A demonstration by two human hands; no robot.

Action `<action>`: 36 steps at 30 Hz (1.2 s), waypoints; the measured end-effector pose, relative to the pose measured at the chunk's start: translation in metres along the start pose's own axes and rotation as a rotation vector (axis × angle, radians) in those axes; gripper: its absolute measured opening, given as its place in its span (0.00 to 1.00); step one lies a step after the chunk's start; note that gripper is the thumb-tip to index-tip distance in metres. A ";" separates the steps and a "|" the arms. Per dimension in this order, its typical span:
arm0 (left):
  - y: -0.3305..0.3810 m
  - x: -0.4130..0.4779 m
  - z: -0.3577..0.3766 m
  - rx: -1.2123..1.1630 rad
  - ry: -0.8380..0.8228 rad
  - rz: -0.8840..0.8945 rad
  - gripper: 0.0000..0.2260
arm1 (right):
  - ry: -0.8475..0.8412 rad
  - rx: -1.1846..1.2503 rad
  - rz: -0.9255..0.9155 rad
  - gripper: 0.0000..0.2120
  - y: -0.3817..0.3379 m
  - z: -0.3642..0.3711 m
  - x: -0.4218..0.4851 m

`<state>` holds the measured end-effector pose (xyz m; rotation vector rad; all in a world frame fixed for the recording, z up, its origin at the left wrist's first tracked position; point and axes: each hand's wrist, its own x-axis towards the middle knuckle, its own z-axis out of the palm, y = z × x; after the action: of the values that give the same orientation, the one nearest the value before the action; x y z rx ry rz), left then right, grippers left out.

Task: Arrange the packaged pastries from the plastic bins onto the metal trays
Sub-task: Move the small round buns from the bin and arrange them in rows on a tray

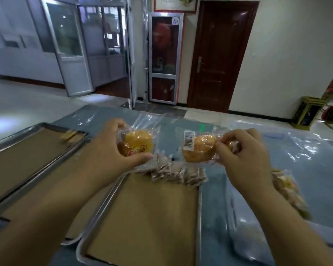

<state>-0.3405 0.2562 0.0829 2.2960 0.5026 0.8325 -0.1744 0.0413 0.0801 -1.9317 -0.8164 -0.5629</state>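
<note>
My left hand (106, 150) grips a clear-wrapped yellow pastry (137, 144) with a printed label. My right hand (244, 152) pinches a second wrapped pastry (199, 148) that shows a barcode sticker. Both are held up above the far end of the middle metal tray (96, 223), which is lined with brown paper. A row of several small wrapped pastries (178, 172) lies along that tray's far edge. At the far left sits another paper-lined metal tray (27, 129) with one pastry (70, 136) near its far corner.
A third tray (46, 169) lies between the two, partly under my left arm. More wrapped pastries (288, 191) lie at the right on the plastic-covered blue table (306, 160). Beyond the table are a tiled floor, glass doors and a brown wooden door.
</note>
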 end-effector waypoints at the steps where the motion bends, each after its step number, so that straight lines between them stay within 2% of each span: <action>1: -0.018 -0.009 -0.016 -0.004 -0.006 -0.027 0.32 | -0.024 0.029 0.012 0.07 -0.013 0.017 -0.009; 5: -0.085 -0.045 -0.068 -0.013 -0.039 -0.198 0.33 | -0.105 0.078 0.032 0.08 -0.061 0.087 -0.045; 8: -0.129 -0.064 -0.096 -0.030 -0.036 -0.306 0.36 | -0.171 0.091 0.031 0.09 -0.090 0.133 -0.068; 13: -0.190 -0.082 -0.126 0.011 0.005 -0.400 0.43 | -0.323 0.134 0.033 0.07 -0.119 0.204 -0.094; 18: -0.249 -0.073 -0.146 -0.016 -0.011 -0.457 0.35 | -0.432 0.107 0.083 0.21 -0.130 0.284 -0.105; 22: -0.302 -0.051 -0.163 -0.047 -0.031 -0.496 0.40 | -0.515 0.102 0.137 0.16 -0.136 0.352 -0.102; 27: -0.361 -0.017 -0.187 -0.107 -0.011 -0.567 0.39 | -0.561 0.094 0.175 0.11 -0.154 0.427 -0.090; 31: -0.405 0.002 -0.205 -0.125 -0.013 -0.598 0.38 | -0.620 0.094 0.199 0.11 -0.176 0.472 -0.081; 36: -0.457 0.025 -0.223 -0.143 -0.025 -0.599 0.35 | -0.654 0.070 0.144 0.11 -0.204 0.517 -0.066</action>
<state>-0.5331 0.6976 -0.0822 1.8629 1.0171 0.5173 -0.3427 0.5492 -0.0829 -2.1066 -1.0636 0.2053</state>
